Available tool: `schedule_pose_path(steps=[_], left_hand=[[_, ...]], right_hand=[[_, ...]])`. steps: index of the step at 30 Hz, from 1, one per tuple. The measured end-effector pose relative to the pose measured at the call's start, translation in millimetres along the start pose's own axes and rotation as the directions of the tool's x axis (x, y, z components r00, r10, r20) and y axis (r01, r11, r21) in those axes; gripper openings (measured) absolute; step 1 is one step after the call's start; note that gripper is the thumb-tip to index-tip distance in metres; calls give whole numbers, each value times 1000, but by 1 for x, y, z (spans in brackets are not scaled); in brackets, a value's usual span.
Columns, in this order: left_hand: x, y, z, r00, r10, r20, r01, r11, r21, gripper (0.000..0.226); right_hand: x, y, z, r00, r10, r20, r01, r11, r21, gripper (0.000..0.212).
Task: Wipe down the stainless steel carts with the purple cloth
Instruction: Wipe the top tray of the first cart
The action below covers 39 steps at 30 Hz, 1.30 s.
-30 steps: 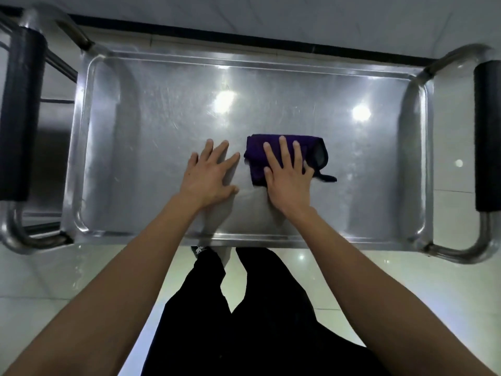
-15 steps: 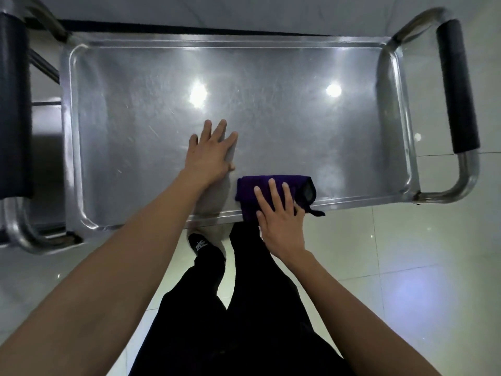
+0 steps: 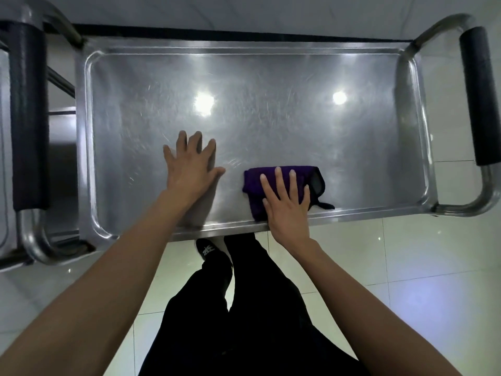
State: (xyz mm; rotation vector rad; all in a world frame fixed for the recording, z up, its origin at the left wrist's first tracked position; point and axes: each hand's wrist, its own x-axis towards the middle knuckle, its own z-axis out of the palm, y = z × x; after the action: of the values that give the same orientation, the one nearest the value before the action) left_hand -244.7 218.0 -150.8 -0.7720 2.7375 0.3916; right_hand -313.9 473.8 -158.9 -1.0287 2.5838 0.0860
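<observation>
Against the cart's near rim (image 3: pixel 233 231), right hand (image 3: pixel 287 204) presses flat-fingered on folded purple cloth (image 3: pixel 253 185) for wiping pressure; left hand (image 3: pixel 189 172), fingers spread, apparently braces the cart.

I observe both forearms bare to the frame edge, no sleeves, watch or jewellery visible. The left hand (image 3: pixel 189 169) and right hand (image 3: pixel 287 204) are ungloved. I note loose black trousers (image 3: pixel 244 308) with soft folds down both legs. One black shoe (image 3: pixel 207 249) shows, bearing a white marking on its upper.
</observation>
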Motion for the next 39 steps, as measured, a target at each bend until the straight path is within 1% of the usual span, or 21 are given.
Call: schedule_pose_path(steps=[3, 5, 9, 15, 18, 23, 26, 29, 32, 36, 39], left_hand=[[3, 3, -4, 999, -29, 34, 29, 999, -17, 67], [5, 4, -8, 998, -44, 44, 46, 998, -34, 66], [12, 11, -20, 994, -88, 67, 92, 994, -62, 62], [16, 13, -24, 989, -113, 99, 117, 992, -37, 63], [15, 14, -24, 989, -114, 91, 118, 992, -42, 62], [12, 15, -23, 993, -101, 56, 104, 993, -57, 63], [9, 10, -19, 995, -73, 61, 76, 996, -37, 66], [7, -1, -14, 997, -17, 75, 18, 1000, -12, 69], [4, -11, -11, 994, 30, 105, -30, 1000, 2, 76], [-2, -25, -9, 988, 73, 137, -64, 996, -69, 82], [-9, -34, -9, 987, 92, 133, -80, 993, -91, 82]], right_hand=[[47, -6, -14, 1000, 4, 7, -5, 998, 56, 56], [84, -11, -24, 1000, 10, -20, -8, 996, 87, 56], [159, -21, -44, 996, -1, -90, 8, 996, 86, 55], [262, -38, -74, 989, -25, -143, 42, 992, 117, 55], [297, -46, -87, 989, -37, -141, 56, 990, 129, 55], [326, -56, -95, 987, -15, -161, 40, 987, 155, 56], [324, -55, -95, 985, -25, -171, 48, 990, 130, 56], [301, -46, -85, 983, -71, -170, 87, 992, 93, 55], [257, -45, -71, 985, -90, -147, 103, 991, 85, 55], [180, -46, -48, 989, -93, -112, 101, 993, 68, 56], [116, -46, -28, 993, -80, -88, 84, 995, 50, 58]])
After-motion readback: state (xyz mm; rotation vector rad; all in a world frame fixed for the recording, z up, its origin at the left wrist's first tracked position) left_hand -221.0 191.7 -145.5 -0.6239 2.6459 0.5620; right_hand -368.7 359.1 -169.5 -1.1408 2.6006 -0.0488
